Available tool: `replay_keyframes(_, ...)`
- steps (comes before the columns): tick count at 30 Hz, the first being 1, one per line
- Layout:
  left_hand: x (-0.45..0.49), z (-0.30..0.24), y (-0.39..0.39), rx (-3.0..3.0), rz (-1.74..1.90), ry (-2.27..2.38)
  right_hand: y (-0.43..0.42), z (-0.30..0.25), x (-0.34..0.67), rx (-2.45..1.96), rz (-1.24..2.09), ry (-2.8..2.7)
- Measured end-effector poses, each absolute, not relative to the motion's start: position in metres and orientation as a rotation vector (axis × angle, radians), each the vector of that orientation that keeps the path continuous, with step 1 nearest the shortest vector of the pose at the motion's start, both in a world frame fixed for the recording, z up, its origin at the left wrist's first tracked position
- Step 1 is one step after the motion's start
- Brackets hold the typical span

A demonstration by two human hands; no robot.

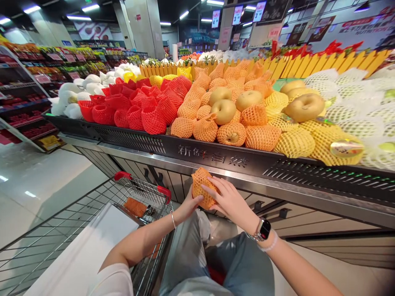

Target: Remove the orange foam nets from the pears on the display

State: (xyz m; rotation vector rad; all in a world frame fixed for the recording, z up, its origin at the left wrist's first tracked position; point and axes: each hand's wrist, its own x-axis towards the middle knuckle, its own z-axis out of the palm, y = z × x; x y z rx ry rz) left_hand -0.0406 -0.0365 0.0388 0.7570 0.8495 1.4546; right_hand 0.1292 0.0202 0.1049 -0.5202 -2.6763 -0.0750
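An orange foam-net-wrapped fruit [201, 187] is held between both hands just below the front rail of the fruit stand [216, 158]. My left hand [188, 206] cups it from underneath on the left, fingers closed against it. My right hand [230, 200] grips it from the right, fingers curled over its side; a smartwatch sits on that wrist. On the stand above lie rows of fruit in orange nets [231, 133], red nets [148, 109], yellow nets [296, 142] and several bare brown pears [224, 111].
A wire shopping cart [92, 230] with red handle stands at the lower left, an orange net piece [135, 206] lying in it. White-netted fruit fills the stand's far right and back left. Shelves of goods line the left aisle; glossy floor lies to the left.
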Motion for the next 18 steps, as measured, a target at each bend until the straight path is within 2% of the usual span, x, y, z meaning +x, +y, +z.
replay_keyframes(12,-0.042,0.036,-0.036,0.751,1.317,0.913,0.018,0.118,0.133,-0.570,-0.028,-2.831)
replay_keyframes(18,-0.042,0.042,-0.036,0.823,1.256,0.948,0.022,0.117,0.142,-0.552,-0.143,-2.781)
